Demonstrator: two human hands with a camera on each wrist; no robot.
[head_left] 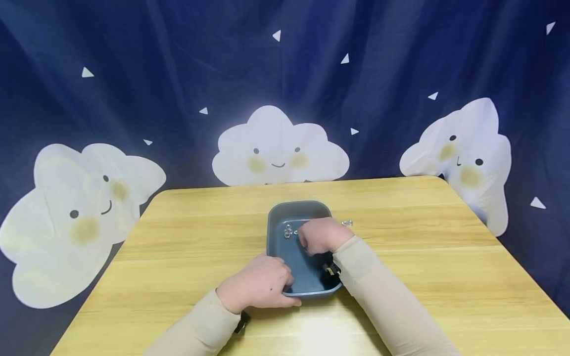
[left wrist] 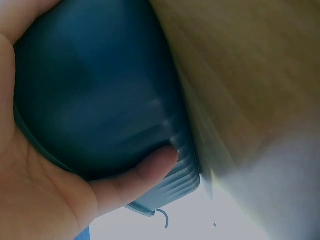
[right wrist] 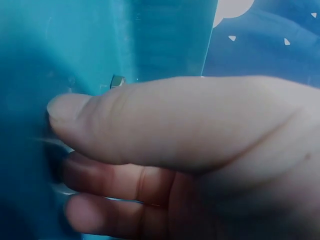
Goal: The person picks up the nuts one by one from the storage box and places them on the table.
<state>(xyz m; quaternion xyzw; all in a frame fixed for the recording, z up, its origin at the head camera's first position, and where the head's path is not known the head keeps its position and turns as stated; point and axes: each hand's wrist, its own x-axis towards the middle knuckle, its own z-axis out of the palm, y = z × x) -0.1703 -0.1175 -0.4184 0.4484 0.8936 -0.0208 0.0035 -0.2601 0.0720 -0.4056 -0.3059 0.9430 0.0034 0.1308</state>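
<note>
A dark blue-grey rectangular tray [head_left: 303, 269] with raised walls stands on the table. My left hand [head_left: 260, 283] grips its near left corner, fingers over the rim. In the left wrist view the thumb [left wrist: 145, 175] lies along the outer wall. Inside the tray is my right hand [head_left: 322, 235], fingers bent down toward the floor. Small clear glass-like pieces [head_left: 288, 231] lie just left of it in the tray. In the right wrist view the thumb [right wrist: 150, 122] hides the pinch point, so whether the fingertips hold a piece is unclear.
More small clear pieces [head_left: 347, 223] lie on the wooden table [head_left: 191, 232], to the right of the tray beyond the right wrist. A dark blue curtain [head_left: 187, 59] with smiling clouds hangs behind the table's far edge.
</note>
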